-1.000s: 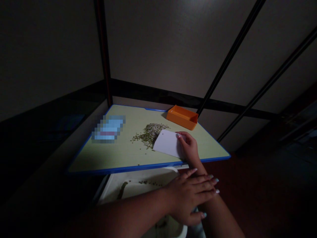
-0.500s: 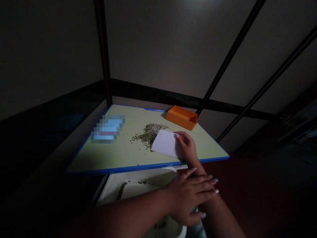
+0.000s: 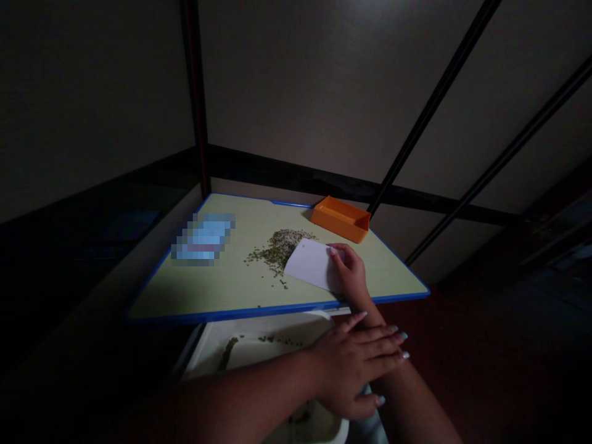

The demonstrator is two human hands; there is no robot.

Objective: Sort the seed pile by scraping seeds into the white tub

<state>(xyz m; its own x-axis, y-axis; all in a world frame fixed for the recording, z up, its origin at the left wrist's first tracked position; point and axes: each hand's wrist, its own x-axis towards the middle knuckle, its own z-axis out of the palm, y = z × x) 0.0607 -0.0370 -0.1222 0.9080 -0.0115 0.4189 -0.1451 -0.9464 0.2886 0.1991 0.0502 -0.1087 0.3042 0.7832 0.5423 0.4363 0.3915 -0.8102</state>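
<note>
Nearest the camera, the left hand (image 3: pixel 356 376) lies open across the right forearm, its fingers loosely spread and gripping nothing. Below it sits a white tray (image 3: pixel 272 332), partly hidden by the left forearm, with a streak and a scatter of dark green seeds (image 3: pixel 227 353) on its floor. The near edge of a pale green board (image 3: pixel 217 302) with a blue rim runs just above this tray. The right hand (image 3: pixel 350 275) rests near the board's right corner, its fingers partly closed over the right end of a white plastic scraper (image 3: pixel 309 265) and holding it low on the board. The scraper's left end presses into the right side of a pile of green seeds (image 3: pixel 277 248), which sits near the middle of the board, with loose seeds strewn to its left and just below it. Toward the far left corner lies a blue and white object (image 3: pixel 202 238), too blurred to identify. An orange rectangular tray (image 3: pixel 341 219) sits at the board's far edge, well beyond the right hand. Past the board stand a pale wall and dark upright posts (image 3: pixel 197 92).
</note>
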